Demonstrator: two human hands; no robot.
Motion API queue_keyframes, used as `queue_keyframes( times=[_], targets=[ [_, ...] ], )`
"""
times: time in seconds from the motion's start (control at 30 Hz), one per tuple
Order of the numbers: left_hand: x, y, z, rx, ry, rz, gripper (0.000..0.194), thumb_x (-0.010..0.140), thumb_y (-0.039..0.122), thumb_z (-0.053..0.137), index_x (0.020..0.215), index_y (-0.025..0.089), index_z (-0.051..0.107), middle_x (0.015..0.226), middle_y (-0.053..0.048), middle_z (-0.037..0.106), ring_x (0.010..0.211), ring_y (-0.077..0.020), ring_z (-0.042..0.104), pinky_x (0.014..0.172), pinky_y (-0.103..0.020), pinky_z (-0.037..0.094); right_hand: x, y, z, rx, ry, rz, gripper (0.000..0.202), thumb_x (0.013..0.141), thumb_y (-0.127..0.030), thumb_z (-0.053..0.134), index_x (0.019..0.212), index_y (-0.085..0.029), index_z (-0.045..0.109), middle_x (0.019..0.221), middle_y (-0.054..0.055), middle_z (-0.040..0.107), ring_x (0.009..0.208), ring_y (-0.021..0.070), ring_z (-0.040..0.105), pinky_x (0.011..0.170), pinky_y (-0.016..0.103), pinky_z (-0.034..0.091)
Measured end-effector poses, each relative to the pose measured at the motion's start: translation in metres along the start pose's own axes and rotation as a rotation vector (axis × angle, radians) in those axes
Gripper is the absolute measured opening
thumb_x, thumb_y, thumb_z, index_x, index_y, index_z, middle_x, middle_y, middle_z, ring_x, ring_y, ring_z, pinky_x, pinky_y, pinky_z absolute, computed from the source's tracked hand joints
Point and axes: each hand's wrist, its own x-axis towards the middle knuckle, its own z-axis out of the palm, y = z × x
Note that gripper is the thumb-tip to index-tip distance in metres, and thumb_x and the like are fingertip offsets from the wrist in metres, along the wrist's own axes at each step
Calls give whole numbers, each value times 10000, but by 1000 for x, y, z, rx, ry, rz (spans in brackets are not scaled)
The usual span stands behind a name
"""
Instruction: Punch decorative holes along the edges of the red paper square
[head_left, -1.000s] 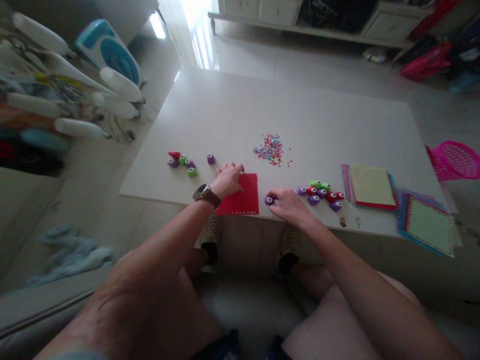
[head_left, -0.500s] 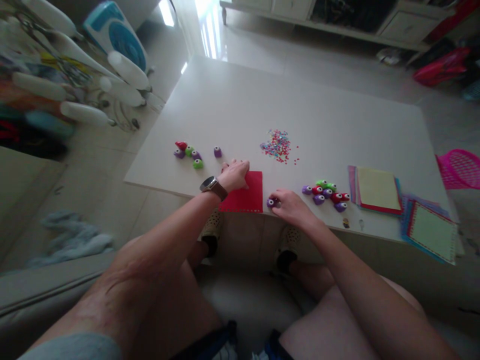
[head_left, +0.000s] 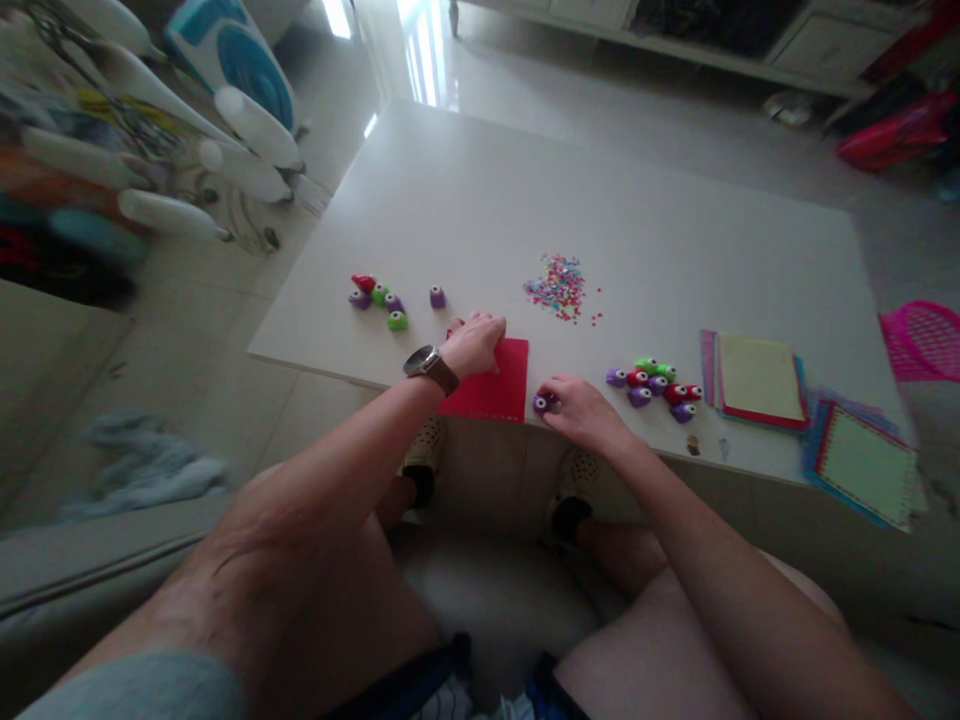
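Observation:
A red sheet of paper (head_left: 510, 385) lies at the table's near edge, with small punched shapes along its lower border. My left hand (head_left: 476, 345), with a watch on its wrist, rests over the sheet's upper left part, thumb apart from the fingers. Part of a small red object shows just behind that hand; its shape is hidden. Just right of the sheet, my right hand (head_left: 574, 405) has its fingers closed round a small purple craft punch (head_left: 542, 404) with a white round top. Another purple punch (head_left: 437, 297) stands beyond my left hand.
The white table (head_left: 660, 240) holds a confetti pile (head_left: 559, 288), a left group of punches (head_left: 380, 295) and a right group (head_left: 656, 382). Coloured paper stacks (head_left: 757, 375) and edged sheets (head_left: 866, 465) lie at the right. A pink basket (head_left: 926, 340) is beyond the right edge.
The camera view has shifted slightly. Both hands keep nearly the same places and poses, the right one still round the purple punch.

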Motion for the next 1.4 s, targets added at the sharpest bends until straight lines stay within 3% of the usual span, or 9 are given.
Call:
queue_keyframes(
  times=[0.13, 0.4, 0.6, 0.67, 0.8, 0.87, 1.03, 1.23, 1.4],
  targets=[
    [-1, 1, 0, 8, 21, -13, 624, 696, 253, 899, 1274, 214, 665, 1317, -155, 649, 1270, -390, 522, 1039, -520, 404, 0, -1, -1, 7, -5, 3, 167, 854, -72, 640, 930, -189, 732, 965, 61, 695, 864, 190, 643, 808, 289, 461],
    [-3, 4, -2, 51, 22, 7, 365, 728, 246, 876, 1068, 212, 748, 1338, -157, 632, 1279, -382, 522, 1032, -513, 424, 0, 0, -1, 12, -4, -14, 147, 856, -75, 640, 907, -190, 716, 938, 56, 683, 851, 192, 642, 795, 292, 457],
    [-1, 1, -3, -47, -11, 16, 706, 712, 175, 837, 1375, 204, 598, 1208, -126, 734, 1161, -354, 636, 998, -457, 421, 0, 2, 2, 26, 17, -22, 147, 849, -71, 650, 897, -197, 709, 932, 50, 681, 844, 188, 636, 792, 287, 454],
    [1, -1, -6, -79, -29, 20, 620, 769, 170, 789, 1364, 209, 615, 1170, -103, 754, 1106, -316, 663, 961, -415, 421, 0, 3, 2, 31, 29, -12, 136, 859, -76, 652, 885, -200, 702, 923, 47, 681, 831, 183, 631, 784, 286, 452],
    [7, -8, -11, -144, -64, 81, 207, 881, 156, 694, 1083, 183, 725, 986, -57, 766, 966, -233, 652, 869, -327, 400, 1, 6, 1, 25, 69, 15, 119, 865, -87, 676, 882, -204, 693, 926, 47, 685, 837, 191, 626, 781, 295, 446],
    [10, -11, -11, -194, -63, 101, 103, 894, 148, 697, 991, 167, 726, 887, -37, 748, 911, -206, 621, 844, -297, 387, 1, 6, 0, 26, 91, 28, 114, 863, -91, 696, 870, -205, 685, 937, 51, 689, 860, 200, 633, 784, 300, 447],
    [14, -12, -11, -264, -72, 112, 69, 895, 138, 721, 957, 161, 738, 898, -37, 751, 859, -191, 587, 793, -286, 373, 2, 6, -2, 27, 140, 70, 118, 860, -106, 719, 831, -209, 668, 928, 54, 697, 866, 208, 642, 769, 306, 448],
    [13, -11, -12, -350, -74, 51, 69, 887, 164, 772, 955, 166, 757, 815, -31, 725, 872, -208, 587, 833, -289, 387, 3, 9, -2, 46, 152, 50, 131, 839, -125, 749, 820, -215, 656, 914, 43, 696, 847, 203, 632, 748, 303, 442],
    [13, -12, -14, -316, -78, 70, 99, 913, 173, 743, 1008, 147, 756, 876, -45, 730, 895, -206, 589, 866, -290, 404, 4, 10, -3, 56, 165, 45, 110, 839, -148, 746, 809, -210, 660, 900, 47, 697, 829, 201, 624, 742, 306, 437]
  ],
)
